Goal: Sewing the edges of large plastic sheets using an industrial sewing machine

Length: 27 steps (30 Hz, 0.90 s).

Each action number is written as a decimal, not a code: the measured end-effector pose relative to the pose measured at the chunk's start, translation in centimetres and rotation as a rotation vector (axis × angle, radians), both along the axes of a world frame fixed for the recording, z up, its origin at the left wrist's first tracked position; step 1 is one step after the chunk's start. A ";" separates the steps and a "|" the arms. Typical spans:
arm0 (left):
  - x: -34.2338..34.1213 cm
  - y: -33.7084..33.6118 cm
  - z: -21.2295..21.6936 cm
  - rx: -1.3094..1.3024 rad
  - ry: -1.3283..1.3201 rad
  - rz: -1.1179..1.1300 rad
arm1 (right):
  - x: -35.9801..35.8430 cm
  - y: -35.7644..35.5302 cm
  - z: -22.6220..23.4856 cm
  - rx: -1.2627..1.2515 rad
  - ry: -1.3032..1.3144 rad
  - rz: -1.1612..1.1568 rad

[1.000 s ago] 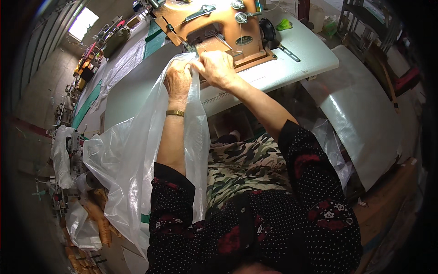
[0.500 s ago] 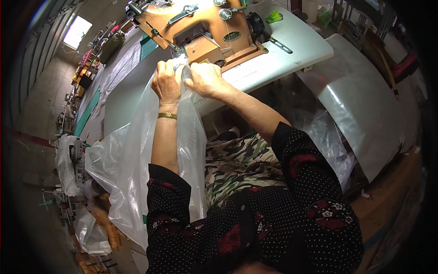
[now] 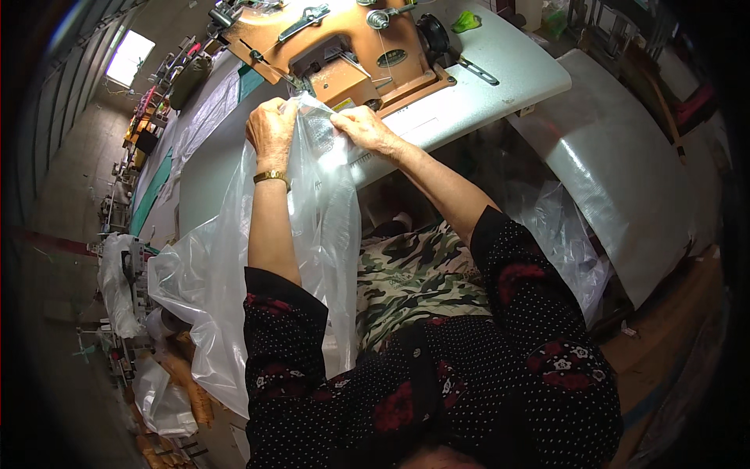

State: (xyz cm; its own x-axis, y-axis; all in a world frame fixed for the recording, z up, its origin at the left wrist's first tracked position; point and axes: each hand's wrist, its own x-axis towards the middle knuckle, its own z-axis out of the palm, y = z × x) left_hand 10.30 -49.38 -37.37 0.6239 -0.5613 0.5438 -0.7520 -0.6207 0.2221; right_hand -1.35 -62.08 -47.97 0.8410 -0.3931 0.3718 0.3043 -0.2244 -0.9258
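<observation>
Head view: both hands have drawn slightly back from the orange sewing machine (image 3: 344, 55). The left hand (image 3: 272, 131) and right hand (image 3: 363, 129) each pinch the top edge of the clear, thin plastic bag (image 3: 320, 227), which drapes off the pale grey table (image 3: 500, 78). It looks light, limp and slippery, best held at the edge.

A clear plastic bag (image 3: 312, 234) hangs pinched between the fingers (image 3: 273, 117) of both hands, its body draped below them toward the lap. Just above the fingers, a small yellow label (image 3: 342, 104) sits on the orange sewing machine (image 3: 336, 47); farther up and right of them, a dark oval plate (image 3: 391, 57) marks the machine's side.
</observation>
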 end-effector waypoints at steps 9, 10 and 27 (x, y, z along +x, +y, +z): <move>-0.6 -0.7 1.3 0.213 0.044 0.064 | -0.9 0.8 1.7 0.021 0.062 0.046; -0.6 -0.7 1.2 0.187 0.044 0.057 | -1.4 0.6 1.8 -0.113 0.128 -0.020; 0.6 -0.5 0.8 0.120 0.136 -0.007 | -5.2 -17.4 3.0 -0.558 0.041 -1.153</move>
State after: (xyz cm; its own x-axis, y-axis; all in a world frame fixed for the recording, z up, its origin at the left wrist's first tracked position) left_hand 10.89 -49.87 -36.61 0.6826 -0.6220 0.3837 -0.7248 -0.6434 0.2464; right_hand -6.58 -79.45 -44.93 0.1345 -0.6988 0.7026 -0.3509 -0.6967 -0.6257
